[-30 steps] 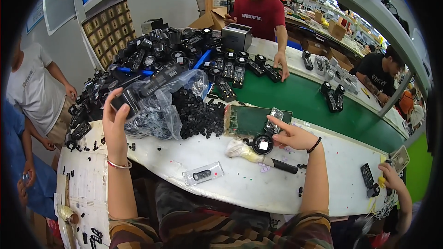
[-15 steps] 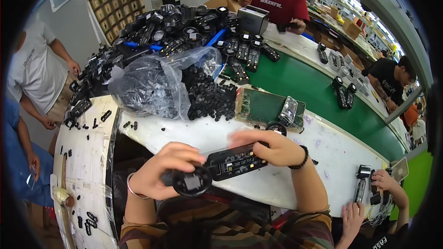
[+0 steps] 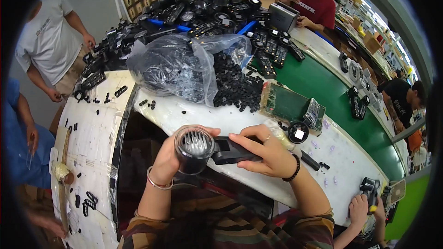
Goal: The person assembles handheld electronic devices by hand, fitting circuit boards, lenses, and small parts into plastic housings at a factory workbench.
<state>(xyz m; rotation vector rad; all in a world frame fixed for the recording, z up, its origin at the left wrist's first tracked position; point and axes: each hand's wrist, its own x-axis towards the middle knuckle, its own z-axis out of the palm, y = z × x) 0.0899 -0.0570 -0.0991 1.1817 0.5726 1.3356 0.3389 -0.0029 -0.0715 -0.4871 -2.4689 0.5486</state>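
Note:
Between both hands I hold a black handheld device (image 3: 235, 151) level over the front of the white table. Its round head (image 3: 194, 150) has a clear rim and pale slats inside, and it faces up. My left hand (image 3: 167, 157) is closed around the far and left sides of this head. The fingers of my right hand (image 3: 265, 154) are closed on the handle, thumb side toward me. Just beyond my right hand lies another black device with a round head (image 3: 298, 132) bearing a white square; its lower part is partly hidden.
A large clear plastic bag (image 3: 170, 69) and a heap of small black parts (image 3: 236, 83) lie ahead. Behind them is a pile of black devices (image 3: 184, 14). A green-topped block (image 3: 286, 101) stands before the green belt (image 3: 318, 76). A co-worker's hands (image 3: 359, 210) work at right.
The device has been turned over: its open side with circuitry faced up before, and now its slatted head and smooth handle show. My view has shifted, so the table's things appear further right.

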